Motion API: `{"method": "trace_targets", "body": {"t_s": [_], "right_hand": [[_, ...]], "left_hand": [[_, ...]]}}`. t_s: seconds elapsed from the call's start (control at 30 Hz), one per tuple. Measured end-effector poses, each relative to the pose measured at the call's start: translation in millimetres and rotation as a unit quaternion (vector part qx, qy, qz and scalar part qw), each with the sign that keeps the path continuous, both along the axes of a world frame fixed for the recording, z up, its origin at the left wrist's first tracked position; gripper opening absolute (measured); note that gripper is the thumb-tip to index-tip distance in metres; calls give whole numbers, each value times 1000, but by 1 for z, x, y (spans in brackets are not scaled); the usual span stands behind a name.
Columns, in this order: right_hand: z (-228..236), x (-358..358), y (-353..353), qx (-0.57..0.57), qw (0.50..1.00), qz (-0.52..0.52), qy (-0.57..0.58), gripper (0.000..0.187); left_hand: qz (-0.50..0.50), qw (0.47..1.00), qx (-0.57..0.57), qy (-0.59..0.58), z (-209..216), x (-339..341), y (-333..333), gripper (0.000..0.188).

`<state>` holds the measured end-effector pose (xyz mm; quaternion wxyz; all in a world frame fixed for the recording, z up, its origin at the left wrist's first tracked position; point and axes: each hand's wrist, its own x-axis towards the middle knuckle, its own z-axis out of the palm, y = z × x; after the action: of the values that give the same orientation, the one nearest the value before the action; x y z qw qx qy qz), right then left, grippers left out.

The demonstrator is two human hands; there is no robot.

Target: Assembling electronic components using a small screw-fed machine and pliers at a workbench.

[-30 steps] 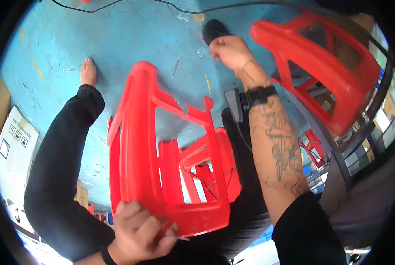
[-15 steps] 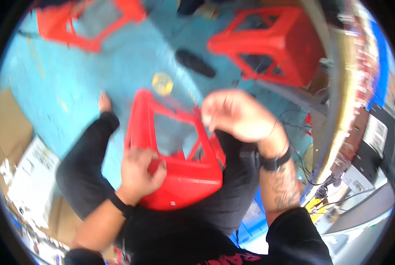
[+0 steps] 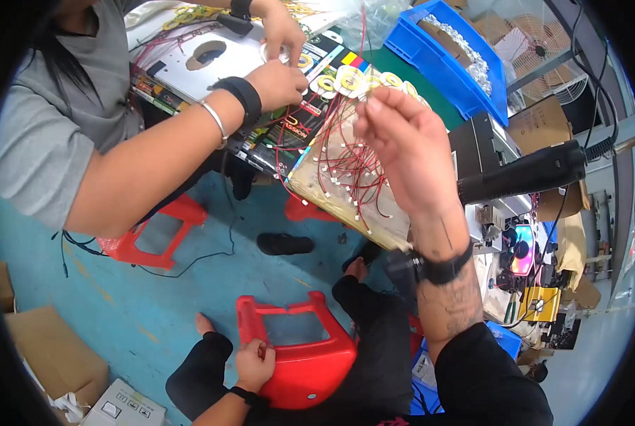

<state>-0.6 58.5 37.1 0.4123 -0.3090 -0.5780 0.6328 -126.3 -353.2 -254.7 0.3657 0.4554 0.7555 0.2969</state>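
Observation:
My right hand (image 3: 410, 145) is raised over the near part of the worktable. Its thumb and fingertips are pinched together on a thin red and dark wire (image 3: 363, 32) that runs upward from them. Below and beside it lie many red and black wires (image 3: 353, 167) with small white connectors. Several round white pieces with yellow rings (image 3: 349, 80) lie just beyond its fingertips. My left hand (image 3: 254, 366) is low, against the side of a red plastic stool (image 3: 314, 369) between my legs. Its fingers are curled; what they hold, if anything, is hidden.
At left, a co-worker in a grey shirt (image 3: 30, 170) handles a round white piece over the table. A blue bin (image 3: 395, 42) of clear parts stands at the back right. Another red stool (image 3: 168, 238), a black slipper (image 3: 284, 244) and a cable lie on the floor.
My view has swung up from the floor to the worktable. My right hand has left the stool area and is now above the wires. My left hand stays by the red stool.

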Motion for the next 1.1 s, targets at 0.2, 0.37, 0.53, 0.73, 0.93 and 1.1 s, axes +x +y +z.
{"method": "trace_targets", "body": {"t_s": [0.2, 0.37, 0.53, 0.73, 0.93, 1.1], "right_hand": [[-43, -5, -16, -16, 990, -136, -20, 30], [-55, 16, -119, 70, 963, 31, -257, 15], [10, 98, -168, 101, 917, 149, -357, 15], [113, 218, -157, -10, 902, 49, -428, 20], [-8, 324, -135, 108, 852, -472, -197, 16], [-89, 313, -123, 191, 792, -557, -161, 15]], "left_hand": [[-2, 1000, -16, -3, 3, -7, 6, 11], [-37, 998, -13, 46, -6, -3, -13, 8], [-234, 920, -306, 72, 12, -7, 22, 39], [-182, 937, -291, 68, 38, -23, 95, 37], [-83, 979, -172, -70, 43, -20, 114, 29], [-59, 980, -165, -89, 102, 5, 70, 23]]}}
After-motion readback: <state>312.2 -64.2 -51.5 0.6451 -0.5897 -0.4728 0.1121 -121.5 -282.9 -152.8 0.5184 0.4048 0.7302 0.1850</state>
